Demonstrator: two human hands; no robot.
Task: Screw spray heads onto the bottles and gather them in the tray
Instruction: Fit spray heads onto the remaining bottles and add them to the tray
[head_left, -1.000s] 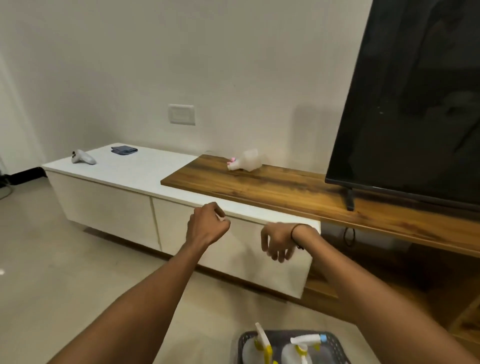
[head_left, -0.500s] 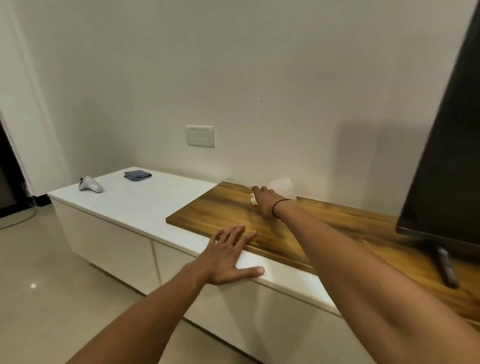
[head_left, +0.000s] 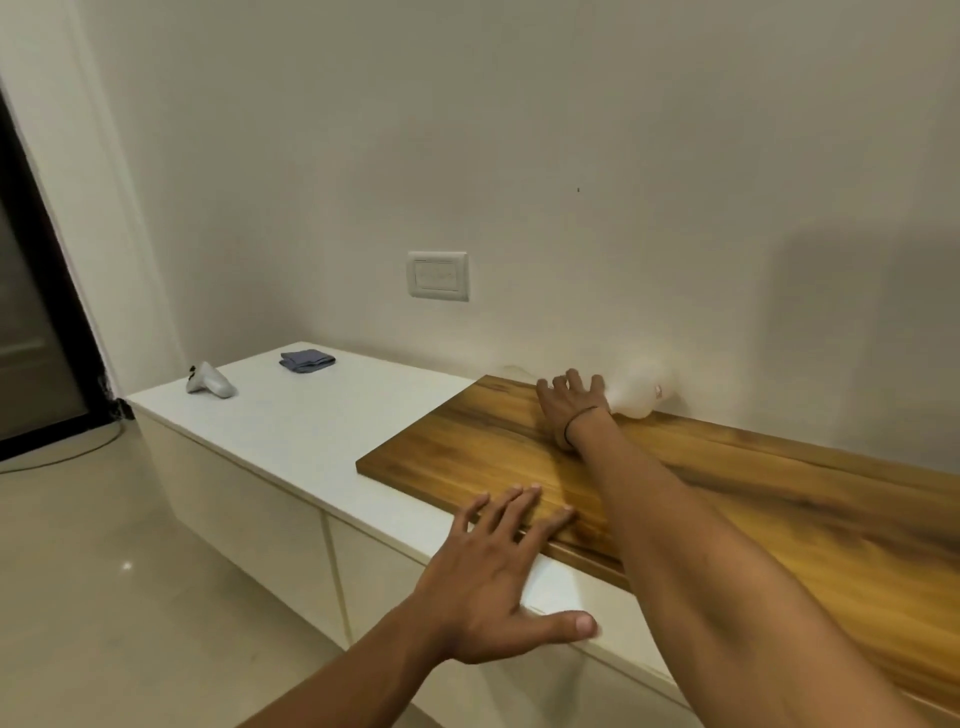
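Right hand (head_left: 570, 402) reaches to far edge of wooden surface (head_left: 727, 499), fingers curled round neck end of translucent bottle (head_left: 641, 392). Bottle lies on side against wall (blurred; cap detail unclear). Left hand (head_left: 498, 577) flat, fingers spread, pressing near edge of surface. Far left on white cabinet top (head_left: 311, 431): grey controller (head_left: 209, 382), folded blue cloth (head_left: 306, 360). Wall socket (head_left: 438, 275) above.

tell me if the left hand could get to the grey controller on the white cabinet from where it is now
Probably yes, with a sideways reach or a step. The left hand rests flat on the cabinet's front edge, holding nothing, and only bare white cabinet top lies between it and the grey controller at the far left end.
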